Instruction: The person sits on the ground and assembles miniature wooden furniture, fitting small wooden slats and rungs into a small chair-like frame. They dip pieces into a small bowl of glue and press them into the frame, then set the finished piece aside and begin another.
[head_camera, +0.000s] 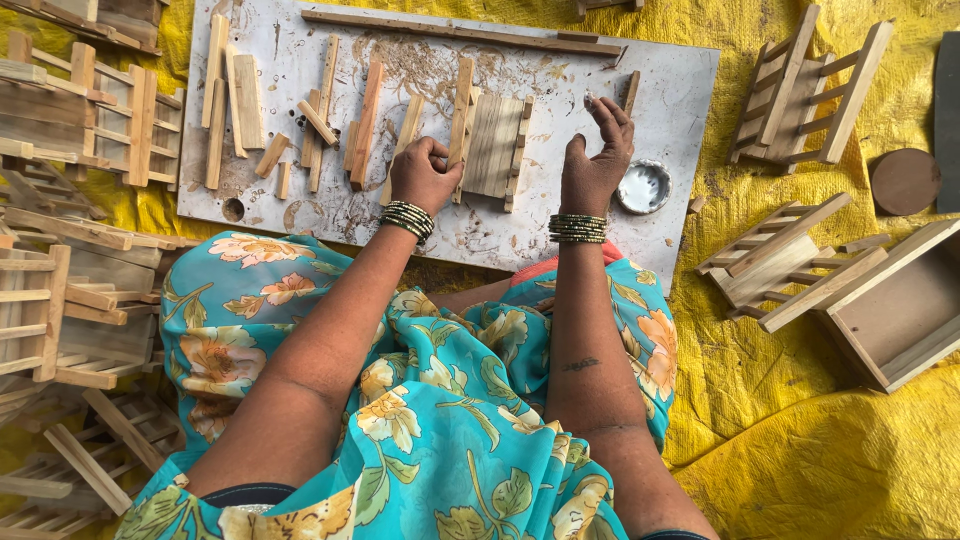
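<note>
Slats of pale wood, joined into a small panel (493, 145), lie lengthwise away from you between your hands: left hand (425, 172), nearer, fingers curled shut beside it; right hand (597, 150) pinches something tiny.

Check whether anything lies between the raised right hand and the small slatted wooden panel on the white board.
Nothing visible does. The right hand hovers just right of the small slatted wooden panel, with only bare white board between them. The left hand rests fisted at the panel's left side.
</note>
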